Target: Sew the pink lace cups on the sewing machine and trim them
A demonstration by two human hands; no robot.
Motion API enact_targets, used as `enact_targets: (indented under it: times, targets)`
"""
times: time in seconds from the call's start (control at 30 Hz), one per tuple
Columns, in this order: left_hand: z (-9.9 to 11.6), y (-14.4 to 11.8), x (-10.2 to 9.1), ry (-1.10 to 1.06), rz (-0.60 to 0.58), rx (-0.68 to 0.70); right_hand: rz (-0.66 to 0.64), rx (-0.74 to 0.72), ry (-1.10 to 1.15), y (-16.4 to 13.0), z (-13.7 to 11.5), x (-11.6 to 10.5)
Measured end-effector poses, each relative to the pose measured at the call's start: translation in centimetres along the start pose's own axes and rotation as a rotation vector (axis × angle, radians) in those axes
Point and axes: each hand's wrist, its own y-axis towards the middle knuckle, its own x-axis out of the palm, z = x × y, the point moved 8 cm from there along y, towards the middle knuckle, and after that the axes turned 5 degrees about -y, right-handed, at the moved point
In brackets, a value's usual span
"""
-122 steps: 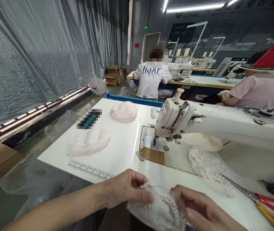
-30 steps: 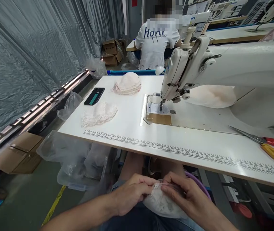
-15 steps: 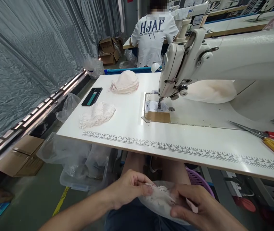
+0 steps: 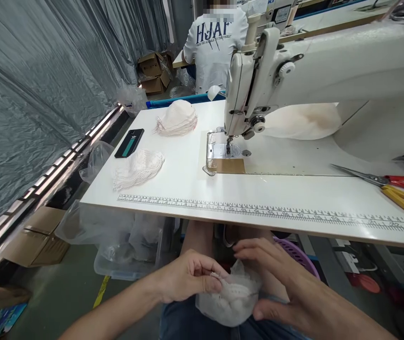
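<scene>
Sewing machine (image 4: 315,71) on white desk (image 4: 265,198), beyond and above both hands. Red and yellow scissors (image 4: 396,189) far right of the fingers; lace stack (image 4: 138,168) and phone (image 4: 129,142) up left. Below desk edge, over the lap: left hand (image 4: 184,276) pinching edge of white lace piece (image 4: 228,295); right hand (image 4: 287,293) spread, cupping it from the right, thumb under.

grey plastic curtain (image 4: 28,85), white worktable (image 4: 187,184)
</scene>
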Motion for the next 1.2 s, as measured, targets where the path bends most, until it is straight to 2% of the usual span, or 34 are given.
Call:
enact_targets:
  times: [0.17, 0.33, 0.5, 0.63, 0.83, 1.03, 1.2]
  targets:
    - [0.1, -0.2, -0.3, 0.048, -0.006, 0.003, -0.191, -0.061, 0.138, 1.8, -0.4, 1.3]
    - [0.1, -0.6, -1.6, 0.093, 0.055, 0.013, -0.153, -0.048, 0.19, 2.1, 0.1, 1.8]
    - [1.4, -0.1, -0.5, 0.278, -0.042, 0.029, -0.169, -0.016, 0.143, 2.2, 0.0, 2.1]
    - [1.5, 0.9, -0.4, 0.414, 0.014, -0.007, -0.199, 0.029, 0.079, 2.6, 0.2, 2.0]
    - [0.4, 1.2, -1.5, 0.266, 0.063, -0.09, -0.225, 0.089, 0.162, 1.3, 1.5, 1.2]
    - [0.1, 0.9, -2.1, 0.176, 0.096, -0.138, -0.209, 0.056, 0.21, 1.1, 2.1, 1.8]
    - [0.2, 0.6, -2.2, 0.123, 0.134, -0.154, -0.181, 0.019, 0.243, 1.7, 1.7, 2.0]
